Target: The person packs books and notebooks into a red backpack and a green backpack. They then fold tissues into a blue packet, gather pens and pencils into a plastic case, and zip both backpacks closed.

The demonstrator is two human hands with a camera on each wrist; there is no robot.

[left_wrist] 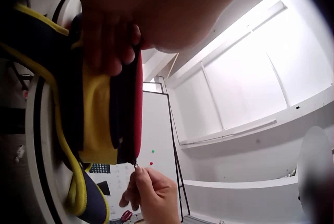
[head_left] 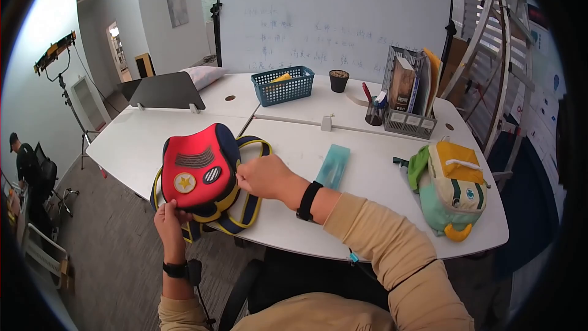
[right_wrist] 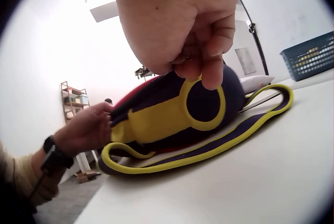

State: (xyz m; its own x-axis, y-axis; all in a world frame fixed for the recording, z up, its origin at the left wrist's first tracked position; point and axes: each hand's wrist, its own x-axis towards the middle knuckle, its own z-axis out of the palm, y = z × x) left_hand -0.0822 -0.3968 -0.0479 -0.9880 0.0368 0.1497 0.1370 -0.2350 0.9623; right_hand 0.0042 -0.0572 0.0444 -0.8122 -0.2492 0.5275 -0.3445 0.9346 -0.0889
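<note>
A red and navy backpack (head_left: 193,153) with yellow trim and a star badge lies at the table's left front edge. My left hand (head_left: 168,224) grips its lower left edge, thumb on the red face. At its right side, my right hand (head_left: 266,176) pinches a small zipper pull, which shows at the bag's edge in the left wrist view beside the right fingertips (left_wrist: 136,174). The right wrist view shows the navy and yellow side (right_wrist: 162,122) of the bag below my right hand (right_wrist: 182,26), with a strap looped on the table.
A teal case (head_left: 334,167) lies right of the backpack, and a green, cream and yellow backpack (head_left: 456,187) at the table's right. Behind stand a blue basket (head_left: 283,89), a potted plant (head_left: 338,81), a pen holder (head_left: 374,114) and a file rack (head_left: 410,124). Someone sits far left.
</note>
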